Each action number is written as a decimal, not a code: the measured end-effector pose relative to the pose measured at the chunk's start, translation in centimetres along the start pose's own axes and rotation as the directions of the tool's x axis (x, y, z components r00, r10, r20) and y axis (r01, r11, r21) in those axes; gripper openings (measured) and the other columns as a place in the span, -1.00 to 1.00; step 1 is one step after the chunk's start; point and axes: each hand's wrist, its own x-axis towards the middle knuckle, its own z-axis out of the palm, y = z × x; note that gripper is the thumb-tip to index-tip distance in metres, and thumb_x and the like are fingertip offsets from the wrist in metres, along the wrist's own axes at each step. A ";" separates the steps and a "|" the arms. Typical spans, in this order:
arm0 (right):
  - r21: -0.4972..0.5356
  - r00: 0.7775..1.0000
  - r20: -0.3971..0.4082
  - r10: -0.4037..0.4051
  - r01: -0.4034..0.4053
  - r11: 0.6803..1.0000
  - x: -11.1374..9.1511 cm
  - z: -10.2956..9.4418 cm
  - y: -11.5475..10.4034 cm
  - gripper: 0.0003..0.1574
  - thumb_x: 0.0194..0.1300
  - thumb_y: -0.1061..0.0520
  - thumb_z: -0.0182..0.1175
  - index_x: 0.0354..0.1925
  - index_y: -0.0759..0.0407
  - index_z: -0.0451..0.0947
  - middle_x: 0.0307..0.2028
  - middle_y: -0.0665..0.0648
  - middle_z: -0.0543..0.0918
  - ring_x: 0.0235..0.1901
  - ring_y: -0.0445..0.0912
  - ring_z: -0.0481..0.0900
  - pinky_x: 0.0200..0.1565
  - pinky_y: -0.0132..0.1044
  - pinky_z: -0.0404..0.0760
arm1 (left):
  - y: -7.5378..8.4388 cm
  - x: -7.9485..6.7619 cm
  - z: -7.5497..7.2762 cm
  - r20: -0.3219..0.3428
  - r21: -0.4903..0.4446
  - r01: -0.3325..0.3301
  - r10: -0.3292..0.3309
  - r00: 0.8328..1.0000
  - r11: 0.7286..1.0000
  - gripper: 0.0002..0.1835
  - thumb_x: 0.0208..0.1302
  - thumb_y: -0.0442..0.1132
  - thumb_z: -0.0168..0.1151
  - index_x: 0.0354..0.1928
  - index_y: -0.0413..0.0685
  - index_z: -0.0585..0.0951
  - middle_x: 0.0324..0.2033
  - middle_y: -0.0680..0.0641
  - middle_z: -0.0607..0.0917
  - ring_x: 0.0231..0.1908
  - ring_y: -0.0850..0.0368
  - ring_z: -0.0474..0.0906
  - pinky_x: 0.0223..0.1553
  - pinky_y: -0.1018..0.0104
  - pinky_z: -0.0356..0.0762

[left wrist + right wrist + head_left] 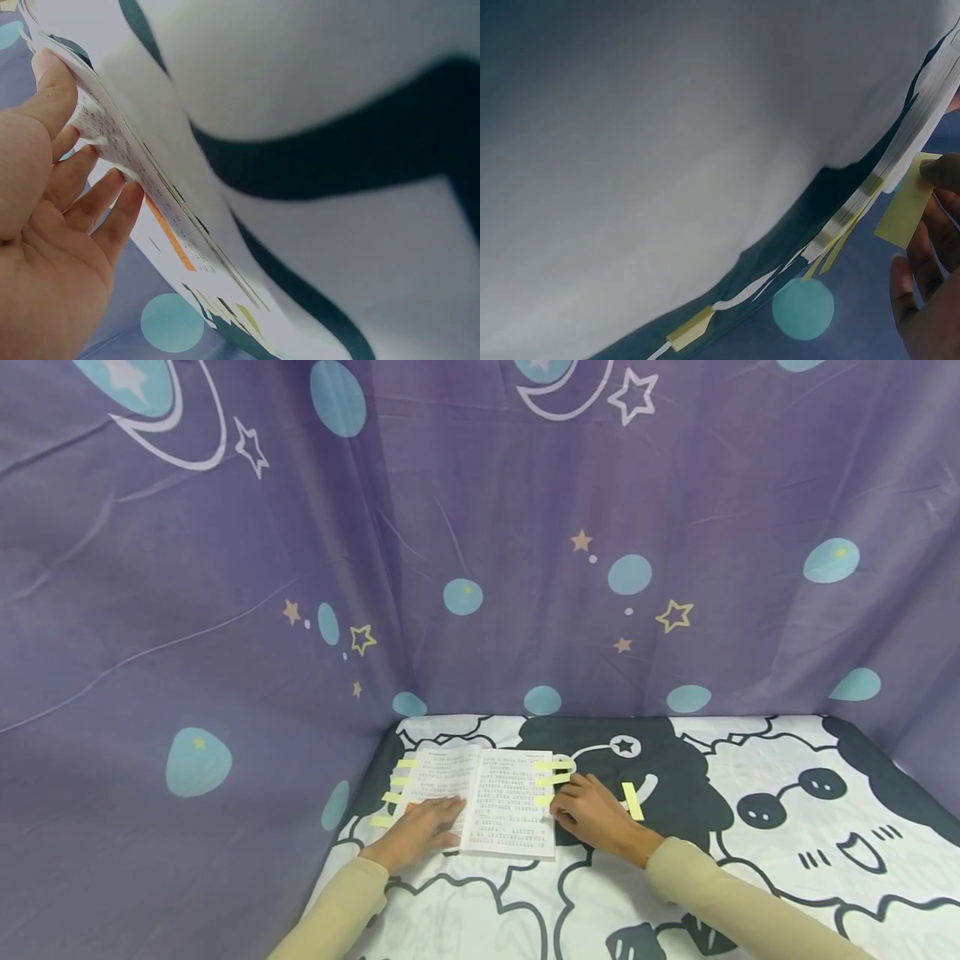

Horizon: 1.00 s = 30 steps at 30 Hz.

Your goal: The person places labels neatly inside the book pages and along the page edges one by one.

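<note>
An open book [513, 822] with printed pages lies on the patterned cloth. My left hand [423, 828] rests on its left page, fingers spread and thumb near the lower edge. In the left wrist view an orange strip [171, 236] shows on the page beside the fingertips. My right hand [596, 810] is at the book's right edge. In the right wrist view its thumb and fingers pinch a yellow sticky tab [906, 206], held close to the page edge. Several yellow tabs [551, 779] stick out from the right side, and more yellow tabs [392, 797] from the left.
A separate yellow strip [632, 802], apart from the book, lies on the cloth to the right of my right hand. The white and black cloth [465, 914] covers the surface. A purple curtain [510, 643] hangs behind it and along the sides.
</note>
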 end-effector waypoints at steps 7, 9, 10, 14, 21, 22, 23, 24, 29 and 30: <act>-0.029 1.000 0.018 -0.025 0.025 0.999 0.2 0.6 -0.8 -0.84 0.17 0.13 0.54 -0.34 -0.05 0.72 -0.34 -0.13 0.71 -0.29 -0.16 0.46 -0.23 -0.24 0.45 | 0.2 0.0 0.0 0.006 -0.010 0.002 -0.002 1.000 1.000 -0.28 0.40 -0.04 0.28 0.47 -0.28 0.38 0.46 -0.28 0.38 0.44 -0.32 0.27 0.47 -0.19 0.20; -0.036 0.999 0.024 -0.031 0.032 0.999 0.3 0.7 -0.9 -0.85 0.18 0.12 0.54 -0.33 -0.06 0.72 -0.33 -0.13 0.72 -0.28 -0.16 0.45 -0.23 -0.23 0.45 | 0.3 -0.1 -0.1 0.004 -0.009 -0.001 0.001 1.000 1.000 -0.28 0.40 -0.04 0.28 0.46 -0.29 0.38 0.45 -0.29 0.38 0.44 -0.32 0.28 0.46 -0.20 0.21; -0.036 0.999 0.029 -0.034 0.035 0.999 0.3 0.7 -0.9 -0.86 0.19 0.12 0.53 -0.33 -0.06 0.73 -0.33 -0.13 0.72 -0.27 -0.17 0.45 -0.21 -0.23 0.46 | 0.3 -0.1 -0.1 0.002 -0.006 -0.002 0.002 1.000 1.000 -0.28 0.40 -0.04 0.28 0.46 -0.29 0.38 0.45 -0.29 0.39 0.44 -0.32 0.28 0.46 -0.20 0.21; -0.037 0.997 0.053 -0.062 0.064 0.997 0.5 0.6 -0.9 -0.92 0.24 0.13 0.49 -0.31 -0.05 0.75 -0.32 -0.13 0.73 -0.26 -0.16 0.45 -0.14 -0.20 0.51 | 0.3 -0.1 -0.2 0.001 0.005 0.003 -0.003 1.000 1.000 -0.28 0.39 -0.03 0.29 0.46 -0.27 0.39 0.45 -0.27 0.39 0.43 -0.31 0.29 0.46 -0.19 0.22; -0.060 0.987 0.092 -0.129 0.135 0.989 0.6 0.4 -1.0 -0.87 0.27 0.16 0.46 -0.27 -0.11 0.82 -0.31 -0.14 0.72 -0.25 -0.16 0.44 -0.10 -0.18 0.53 | 0.4 0.0 -0.2 0.004 0.011 0.000 0.000 1.000 1.000 -0.28 0.39 -0.04 0.28 0.46 -0.28 0.39 0.45 -0.27 0.39 0.43 -0.31 0.29 0.46 -0.18 0.23; -0.067 0.985 0.098 -0.139 0.146 0.987 0.6 0.4 -1.0 -0.85 0.26 0.18 0.46 -0.26 -0.11 0.82 -0.31 -0.13 0.71 -0.26 -0.16 0.43 -0.11 -0.18 0.52 | 0.4 0.0 -0.2 0.003 0.011 0.000 0.000 1.000 1.000 -0.28 0.39 -0.04 0.28 0.46 -0.29 0.39 0.45 -0.27 0.39 0.43 -0.31 0.29 0.46 -0.18 0.22; -0.078 0.983 0.109 -0.150 0.158 0.984 0.6 0.4 -1.1 -0.83 0.26 0.19 0.46 -0.24 -0.11 0.83 -0.31 -0.13 0.69 -0.26 -0.15 0.41 -0.12 -0.18 0.51 | 0.4 0.0 -0.3 0.004 0.010 0.001 -0.001 1.000 1.000 -0.28 0.39 -0.04 0.28 0.46 -0.28 0.38 0.45 -0.27 0.39 0.43 -0.31 0.29 0.46 -0.18 0.22; -0.088 0.980 0.121 -0.160 0.171 0.981 0.7 0.4 -1.1 -0.80 0.25 0.21 0.45 -0.21 -0.11 0.83 -0.31 -0.12 0.67 -0.26 -0.15 0.40 -0.13 -0.18 0.49 | 0.4 0.0 -0.3 0.003 0.009 0.001 -0.001 1.000 1.000 -0.28 0.39 -0.04 0.28 0.47 -0.28 0.38 0.45 -0.27 0.39 0.44 -0.31 0.29 0.46 -0.18 0.22; -0.149 0.959 0.210 -0.190 0.223 0.963 0.9 0.0 -1.7 -0.80 0.33 0.16 0.39 -0.09 -0.04 0.80 -0.29 -0.08 0.53 -0.28 -0.14 0.32 -0.19 -0.23 0.41 | 0.6 -0.2 -0.4 0.000 0.006 -0.005 0.005 1.000 1.000 -0.29 0.39 -0.06 0.29 0.46 -0.29 0.39 0.44 -0.30 0.39 0.43 -0.33 0.30 0.45 -0.20 0.23; -0.162 0.954 0.229 -0.192 0.232 0.959 1.0 -0.1 -1.8 -0.80 0.36 0.15 0.37 -0.06 -0.01 0.79 -0.28 -0.07 0.52 -0.28 -0.14 0.32 -0.19 -0.24 0.41 | 0.6 -0.2 -0.4 -0.005 0.003 -0.010 0.010 1.000 1.000 -0.29 0.38 -0.07 0.30 0.45 -0.30 0.39 0.44 -0.31 0.40 0.42 -0.33 0.30 0.45 -0.21 0.23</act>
